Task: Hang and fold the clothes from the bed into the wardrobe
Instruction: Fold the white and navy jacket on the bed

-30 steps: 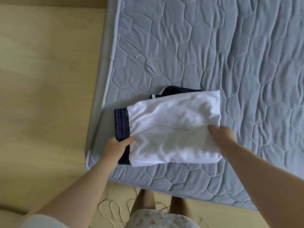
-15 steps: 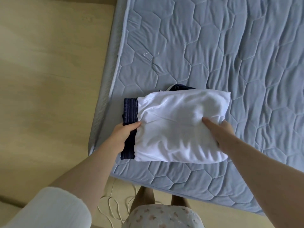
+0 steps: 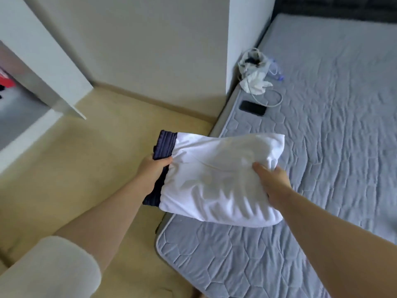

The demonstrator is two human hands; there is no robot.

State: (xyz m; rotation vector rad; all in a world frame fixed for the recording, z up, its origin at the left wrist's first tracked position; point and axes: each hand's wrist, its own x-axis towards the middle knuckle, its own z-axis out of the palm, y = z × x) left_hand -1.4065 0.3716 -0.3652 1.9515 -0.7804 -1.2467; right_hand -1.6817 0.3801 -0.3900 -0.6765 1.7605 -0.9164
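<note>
A folded stack of clothes, a white garment (image 3: pixel 221 179) on top of a navy ribbed one (image 3: pixel 165 145), hangs in the air over the near-left corner of the grey quilted bed (image 3: pixel 322 147). My left hand (image 3: pixel 153 168) grips the stack's left edge, thumb on top at the navy band. My right hand (image 3: pixel 272 181) holds the right side, fingers curled into the white cloth. The wardrobe (image 3: pixel 32 82) stands open at the far left, with something red inside.
A black phone (image 3: pixel 253 108), a white cable and a crumpled white bag (image 3: pixel 255 72) lie at the bed's far left edge by a white wall corner (image 3: pixel 240 39). Bare wooden floor (image 3: pixel 96 158) stretches between bed and wardrobe.
The stack has been lifted off the bed in both hands. The view has swung up and left, now showing the wall and wardrobe.
</note>
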